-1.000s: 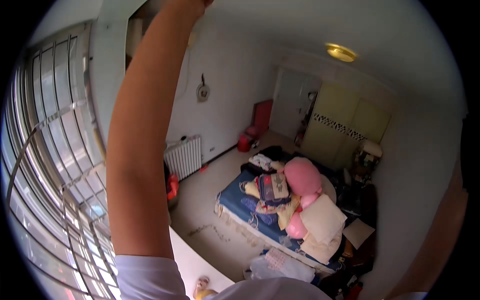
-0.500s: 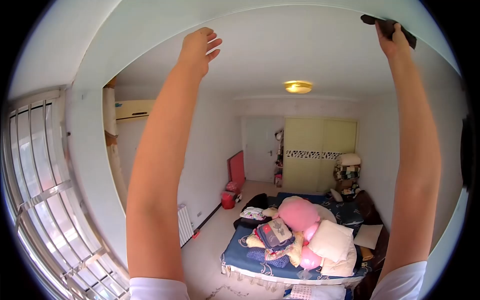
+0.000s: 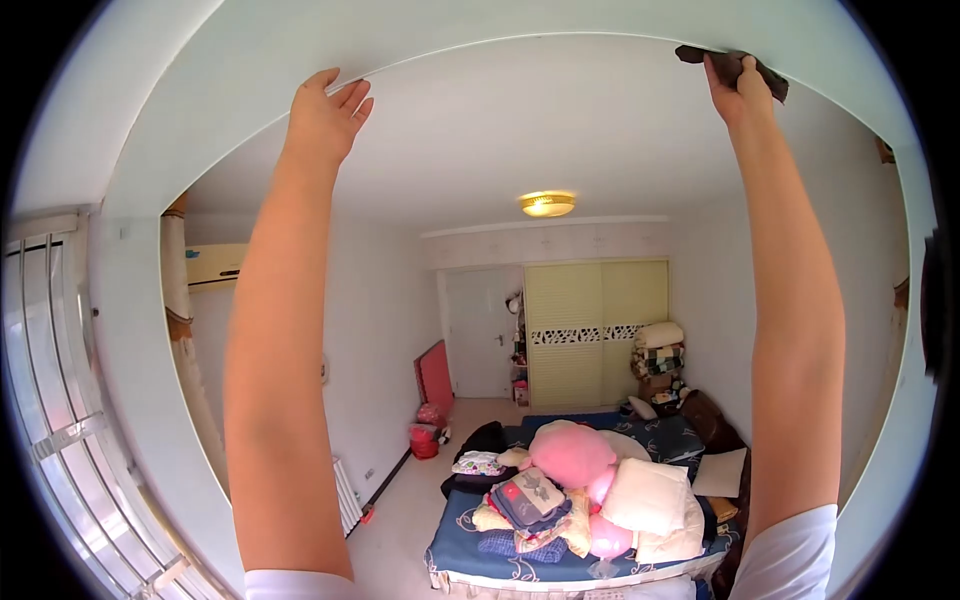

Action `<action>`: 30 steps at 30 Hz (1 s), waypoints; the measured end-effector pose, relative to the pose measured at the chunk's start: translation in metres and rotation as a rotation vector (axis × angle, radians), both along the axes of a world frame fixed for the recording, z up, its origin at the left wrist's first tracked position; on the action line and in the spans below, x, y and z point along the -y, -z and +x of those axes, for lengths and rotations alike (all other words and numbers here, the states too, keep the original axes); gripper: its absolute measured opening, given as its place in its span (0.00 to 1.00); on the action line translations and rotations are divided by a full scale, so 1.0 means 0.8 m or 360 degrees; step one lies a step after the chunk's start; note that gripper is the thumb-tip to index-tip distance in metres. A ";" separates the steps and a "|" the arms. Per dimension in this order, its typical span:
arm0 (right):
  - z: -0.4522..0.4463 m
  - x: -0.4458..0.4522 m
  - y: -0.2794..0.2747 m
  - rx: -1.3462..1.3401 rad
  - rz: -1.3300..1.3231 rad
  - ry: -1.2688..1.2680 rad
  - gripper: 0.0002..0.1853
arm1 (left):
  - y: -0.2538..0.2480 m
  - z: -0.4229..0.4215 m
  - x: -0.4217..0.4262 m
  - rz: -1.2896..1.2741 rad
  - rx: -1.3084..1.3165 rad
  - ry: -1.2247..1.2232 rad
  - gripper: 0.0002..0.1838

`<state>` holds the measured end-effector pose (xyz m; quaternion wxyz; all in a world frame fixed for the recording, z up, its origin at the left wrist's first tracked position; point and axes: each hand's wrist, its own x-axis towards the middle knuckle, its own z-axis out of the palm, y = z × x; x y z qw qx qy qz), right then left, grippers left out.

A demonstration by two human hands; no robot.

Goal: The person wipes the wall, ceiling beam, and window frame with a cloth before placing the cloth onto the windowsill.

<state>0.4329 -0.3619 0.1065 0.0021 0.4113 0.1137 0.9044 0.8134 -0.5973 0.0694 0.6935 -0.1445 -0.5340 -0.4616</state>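
Both my arms reach up to the top edge of a wide white opening frame (image 3: 480, 22). My left hand (image 3: 328, 115) is at the upper left with fingers apart. Its thumb and fingertips are at the frame's lower edge, and I see nothing held in it. At the upper right, my right hand (image 3: 742, 95) grips a dark cloth (image 3: 735, 66), pressed up along the same edge. The cloth sticks out on both sides of the fingers.
Beyond the frame, a bed (image 3: 460, 540) carries pillows (image 3: 648, 495), folded textiles and a pink plush toy (image 3: 572, 455). A barred window (image 3: 50, 350) stands at the left. A ceiling lamp (image 3: 547, 205) and a yellow wardrobe (image 3: 565, 300) are farther back.
The view has shifted, so the room and both hands appear farther left. My left hand has turned, its thumb now up at the frame edge. My right hand still grips the dark cloth.
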 end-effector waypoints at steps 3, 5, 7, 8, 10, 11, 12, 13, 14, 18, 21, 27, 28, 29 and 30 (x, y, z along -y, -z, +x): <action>0.021 0.019 -0.009 0.0044 0.0000 0.0001 0.16 | 0.004 0.004 0.006 -0.0011 -0.0017 0.0105 0.30; 0.052 0.040 -0.007 0.0028 -0.0002 -0.0023 0.14 | 0.002 0.007 0.018 -0.0038 -0.0013 0.0156 0.30; 0.079 0.062 -0.004 0.0017 -0.0069 -0.0123 0.14 | 0.005 0.016 0.038 -0.0214 0.0115 0.0090 0.29; 0.088 0.072 -0.005 -0.0003 -0.0103 -0.0153 0.14 | 0.005 0.022 0.043 -0.0218 0.0122 0.0098 0.29; 0.117 0.104 -0.006 -0.0063 -0.0123 -0.0174 0.14 | 0.003 0.040 0.053 -0.0277 0.0178 -0.0006 0.29; 0.131 0.122 -0.006 -0.0124 -0.0140 -0.0200 0.15 | 0.004 0.049 0.059 -0.0286 0.0183 0.0000 0.29; 0.146 0.146 -0.009 -0.0185 -0.0137 -0.0287 0.15 | 0.003 0.054 0.064 -0.0259 0.0175 -0.0007 0.29; 0.165 0.164 -0.008 -0.0256 -0.0141 -0.0354 0.16 | 0.003 0.057 0.068 -0.0232 0.0164 -0.0013 0.29; 0.185 0.182 -0.006 -0.0290 -0.0120 -0.0395 0.16 | 0.005 0.060 0.072 -0.0238 0.0164 -0.0002 0.29; 0.260 0.239 0.006 -0.0383 -0.0036 -0.0406 0.19 | 0.009 0.068 0.090 -0.0233 0.0088 -0.0022 0.26; 0.294 0.252 0.025 -0.0455 0.0101 -0.0321 0.18 | 0.002 0.075 0.094 -0.0239 0.0018 0.0080 0.25; 0.246 0.214 0.023 -0.0412 0.0122 0.0065 0.15 | -0.009 0.080 0.088 -0.0080 -0.0083 0.0301 0.26; 0.225 0.203 0.017 -0.0354 0.0083 0.0164 0.14 | -0.010 0.082 0.090 -0.0048 -0.0085 0.0314 0.27; 0.205 0.187 0.016 -0.0324 0.0009 0.0217 0.13 | -0.010 0.082 0.092 -0.0051 -0.0087 0.0318 0.27; 0.182 0.170 0.014 -0.0289 -0.0064 0.0267 0.12 | -0.011 0.082 0.095 -0.0066 -0.0079 0.0286 0.28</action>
